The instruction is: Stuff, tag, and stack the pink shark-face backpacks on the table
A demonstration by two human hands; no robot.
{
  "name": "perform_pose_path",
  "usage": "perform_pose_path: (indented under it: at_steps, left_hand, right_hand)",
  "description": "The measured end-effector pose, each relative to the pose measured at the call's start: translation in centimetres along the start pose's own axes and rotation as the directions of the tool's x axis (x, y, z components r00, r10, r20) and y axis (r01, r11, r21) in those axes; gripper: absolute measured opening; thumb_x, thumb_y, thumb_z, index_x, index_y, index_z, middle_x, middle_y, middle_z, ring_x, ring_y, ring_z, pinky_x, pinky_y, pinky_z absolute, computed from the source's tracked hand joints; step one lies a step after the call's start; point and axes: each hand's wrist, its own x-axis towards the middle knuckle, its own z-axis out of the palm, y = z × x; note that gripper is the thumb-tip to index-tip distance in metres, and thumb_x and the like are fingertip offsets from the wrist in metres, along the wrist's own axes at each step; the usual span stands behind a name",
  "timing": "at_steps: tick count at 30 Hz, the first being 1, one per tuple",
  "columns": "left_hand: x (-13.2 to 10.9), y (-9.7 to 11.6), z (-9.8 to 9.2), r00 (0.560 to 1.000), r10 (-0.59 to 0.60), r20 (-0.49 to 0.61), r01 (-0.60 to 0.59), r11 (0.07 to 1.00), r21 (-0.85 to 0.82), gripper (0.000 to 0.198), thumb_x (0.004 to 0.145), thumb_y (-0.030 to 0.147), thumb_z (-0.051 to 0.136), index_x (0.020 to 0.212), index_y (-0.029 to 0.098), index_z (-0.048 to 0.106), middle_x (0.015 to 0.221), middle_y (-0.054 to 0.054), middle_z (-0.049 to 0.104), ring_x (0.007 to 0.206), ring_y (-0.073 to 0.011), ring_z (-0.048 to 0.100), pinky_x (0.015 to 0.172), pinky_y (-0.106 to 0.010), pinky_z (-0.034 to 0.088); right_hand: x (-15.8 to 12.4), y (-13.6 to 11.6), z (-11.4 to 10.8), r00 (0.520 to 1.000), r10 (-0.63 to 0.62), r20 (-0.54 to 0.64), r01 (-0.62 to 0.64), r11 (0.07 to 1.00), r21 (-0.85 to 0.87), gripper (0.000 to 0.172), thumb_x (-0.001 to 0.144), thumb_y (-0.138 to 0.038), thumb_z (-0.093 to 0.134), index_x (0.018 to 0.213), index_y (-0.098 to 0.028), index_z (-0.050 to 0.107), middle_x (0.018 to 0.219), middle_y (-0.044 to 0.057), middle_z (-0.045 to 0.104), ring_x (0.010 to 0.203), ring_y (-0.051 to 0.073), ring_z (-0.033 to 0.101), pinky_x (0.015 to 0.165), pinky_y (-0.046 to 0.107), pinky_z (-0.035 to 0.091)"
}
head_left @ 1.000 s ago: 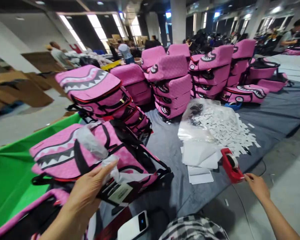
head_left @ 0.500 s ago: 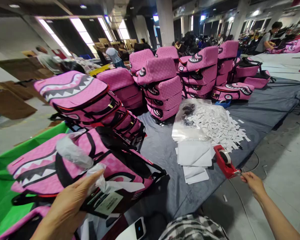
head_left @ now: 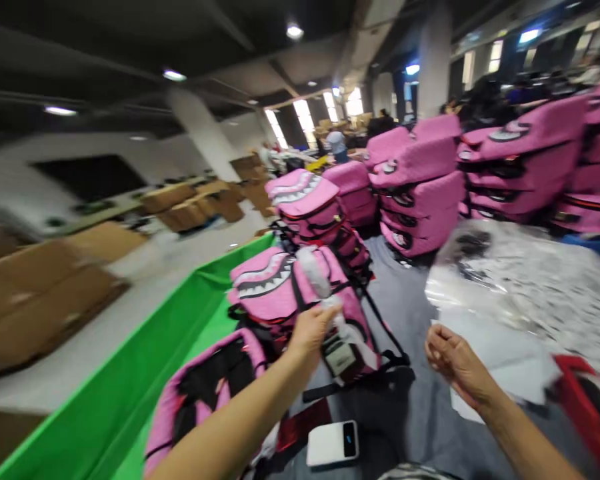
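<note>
One view only, head cam, motion-blurred. Left hand (head_left: 311,331) is on the near end of the pink backpack (head_left: 275,293). The bag lies face up on the grey mat (head_left: 410,313), shark mouth at the far end and hang tag (head_left: 339,355) toward the person, probably so the tag end is in reach. Crumpled clear plastic (head_left: 314,272) sits on the bag just above the thumb. Left fingers are hidden behind the hand, so I can't tell if they grip. Right hand (head_left: 453,360) hovers over the mat, fingers curled shut and touching nothing; anything inside isn't visible. Red tape dispenser (head_left: 580,393) and white sheets (head_left: 505,360) lie near it, likely kept handy. Second backpack (head_left: 205,393) lies at the green bin (head_left: 145,373) edge. Stacks of like bags (head_left: 415,193) lie flat behind, well apart, presumably for stability.
</note>
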Motion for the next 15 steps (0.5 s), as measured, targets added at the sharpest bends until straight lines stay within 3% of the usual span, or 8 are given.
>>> perform_pose_path:
  at_steps: [3,5,7,10,15]
  left_hand:
    - [0.4,-0.2,0.2,0.997,0.063,-0.036,-0.065,0.996,-0.056,0.040,0.043,0.045,0.087,0.052,0.016,0.061,0.048,0.001,0.057,0.047,-0.0110,0.048,0.049,-0.025,0.035]
    - [0.4,-0.2,0.3,0.995,0.089,-0.051,-0.093,0.992,-0.090,0.038,0.046,0.042,0.088,0.051,0.015,0.061,0.048,0.002,0.054,0.046,-0.0095,0.044,0.050,-0.024,0.032]
    - [0.2,-0.3,0.3,0.993,0.106,-0.043,-0.111,0.986,-0.123,0.036,0.049,0.039,0.087,0.049,0.015,0.061,0.046,0.004,0.050,0.046,-0.0077,0.039,0.050,-0.024,0.029]
    - [0.1,-0.4,0.3,0.993,0.116,-0.021,-0.118,0.979,-0.165,0.033,0.052,0.033,0.087,0.046,0.015,0.059,0.045,0.005,0.047,0.047,-0.0074,0.037,0.051,-0.024,0.029]
    - [0.5,-0.7,0.0,0.992,0.124,0.006,-0.120,0.972,-0.204,0.030,0.055,0.030,0.087,0.048,0.015,0.062,0.046,0.005,0.047,0.049,-0.0073,0.037,0.053,-0.024,0.029]
  right_hand:
    - [4.0,-4.2,7.5,0.939,-0.172,0.298,0.261,0.920,-0.291,0.053,0.076,-0.070,0.076,0.077,-0.022,0.054,0.057,-0.009,0.039,0.051,0.007,0.027,0.046,0.022,0.023]
    - [6.4,-5.6,11.5,0.869,-0.248,0.429,0.444,0.772,-0.455,0.055,0.077,-0.076,0.068,0.076,-0.022,0.056,0.061,-0.007,0.042,0.054,0.009,0.033,0.049,0.024,0.028]
    - [8.4,-5.9,13.9,0.819,-0.255,0.514,0.548,0.615,-0.567,0.057,0.076,-0.078,0.063,0.071,-0.022,0.056,0.063,-0.005,0.047,0.059,0.012,0.039,0.054,0.026,0.033]
    - [10.2,-5.5,15.1,0.809,-0.222,0.544,0.573,0.501,-0.649,0.053,0.075,-0.074,0.061,0.065,-0.022,0.056,0.060,-0.004,0.050,0.058,0.013,0.042,0.056,0.028,0.034]
    - [10.7,-5.0,14.6,0.818,-0.209,0.537,0.574,0.368,-0.732,0.044,0.079,-0.064,0.057,0.064,-0.023,0.057,0.056,-0.003,0.053,0.056,0.015,0.044,0.056,0.029,0.032]
